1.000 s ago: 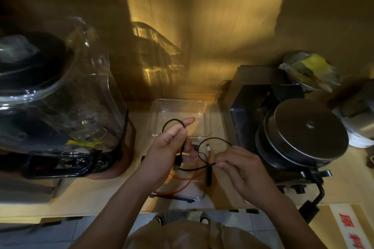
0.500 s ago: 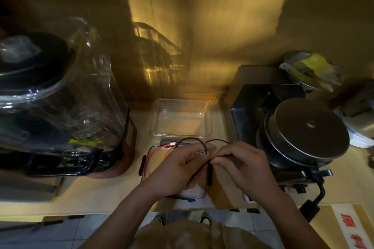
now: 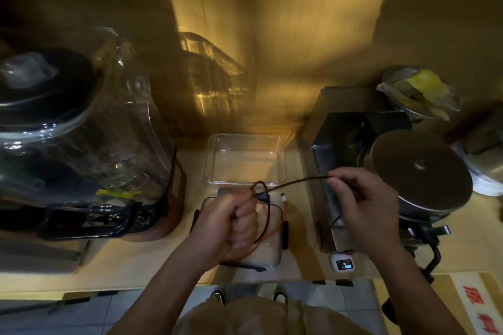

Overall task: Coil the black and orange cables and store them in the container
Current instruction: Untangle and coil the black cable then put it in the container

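Observation:
My left hand [image 3: 234, 223] is closed in a fist around loops of the black cable [image 3: 288, 184], held above the near clear container [image 3: 275, 261]. A loop hangs down beside the fist. My right hand [image 3: 364, 204] pinches the same cable farther right, and the stretch between the hands is pulled taut. The orange cable [image 3: 281, 221], with a white plug end, lies loosely inside that near container. A second clear container [image 3: 283, 171], with nothing in it, sits just behind.
A big blender with a clear jug [image 3: 89, 144] stands at the left. A metal machine with a round lid [image 3: 419, 171] fills the right side. A small white device with a screen [image 3: 343, 264] lies near the counter's front edge.
My hands were close together over the container; now the right hand has drawn the black cable out to the right, and the left hand has closed into a fist on the loops.

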Motion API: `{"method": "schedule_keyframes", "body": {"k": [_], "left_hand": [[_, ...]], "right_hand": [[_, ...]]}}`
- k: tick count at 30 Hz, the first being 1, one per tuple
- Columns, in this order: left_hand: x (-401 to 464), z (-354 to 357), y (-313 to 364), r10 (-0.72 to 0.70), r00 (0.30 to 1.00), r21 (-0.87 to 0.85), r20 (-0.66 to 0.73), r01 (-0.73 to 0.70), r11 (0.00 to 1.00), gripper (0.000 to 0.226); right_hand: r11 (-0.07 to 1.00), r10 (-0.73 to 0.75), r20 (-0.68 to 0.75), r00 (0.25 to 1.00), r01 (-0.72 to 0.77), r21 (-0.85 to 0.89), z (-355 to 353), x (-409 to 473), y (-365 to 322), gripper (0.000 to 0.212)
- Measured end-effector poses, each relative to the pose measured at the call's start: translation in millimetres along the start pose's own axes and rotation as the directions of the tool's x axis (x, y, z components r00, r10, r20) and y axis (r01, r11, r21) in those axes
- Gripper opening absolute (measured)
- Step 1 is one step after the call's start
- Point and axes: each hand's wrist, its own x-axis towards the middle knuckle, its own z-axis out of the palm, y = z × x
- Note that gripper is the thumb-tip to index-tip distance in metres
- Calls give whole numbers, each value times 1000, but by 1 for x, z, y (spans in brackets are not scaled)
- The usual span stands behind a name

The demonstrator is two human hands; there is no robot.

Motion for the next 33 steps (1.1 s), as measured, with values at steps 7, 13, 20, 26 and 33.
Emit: {"method": "schedule_keyframes", "body": {"k": [7, 13, 20, 26, 33], "left_hand": [[1, -20, 9, 191, 951, -550, 244, -27, 835, 37], [-2, -32, 13, 224, 952, -578, 210, -64, 814, 40], [-4, -34, 13, 235, 959, -567, 157, -107, 817, 38], [-4, -32, 14, 238, 964, -560, 120, -132, 818, 39], [-2, -32, 15, 225, 969, -574, 102, -127, 809, 36]], "right_hand": [[995, 92, -66, 994, -95, -42, -1, 2, 6, 19], [983, 156, -103, 982, -165, -86, -3, -1, 11, 15], [982, 40, 126, 991, -16, -186, -3, -6, 21, 12], [988, -10, 372, 928, 67, -141, -4, -12, 16, 19], [999, 44, 366, 930, -52, 13, 1, -18, 4, 20]]}}
